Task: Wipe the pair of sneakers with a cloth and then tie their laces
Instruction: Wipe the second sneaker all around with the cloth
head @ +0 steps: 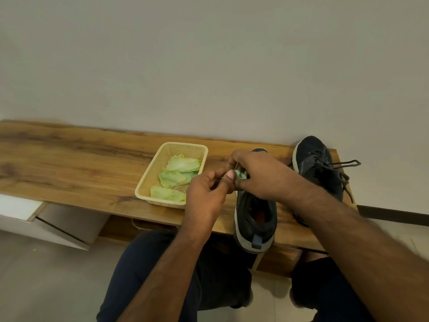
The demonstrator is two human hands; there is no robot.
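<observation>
Both hands are up over the near sneaker (255,214), which sits on the wooden surface (69,159) with its heel toward the person and hanging slightly past the front edge. The right hand (257,175) is curled over the front half of that shoe, fingers bunched around a small wad of pale green cloth (240,174). The left hand (205,196) is right against it, thumb and fingers pinched together at the edge of that same wad; whether it also grips a lace is too hidden to tell.

The second sneaker (318,168) stands just to the right, near the end of the surface, toe pointing away toward the wall, its dark laces (343,163) loose and one loop trailing off over the right edge.

Left of the hands is a cream plastic basket (148,182), and inside it lie several more folded green cloths (176,177). The basket sits just beside the near sneaker, with the left hand in front of its right corner. Below, the person's dark trousers (139,263) fill the bottom of the view.
</observation>
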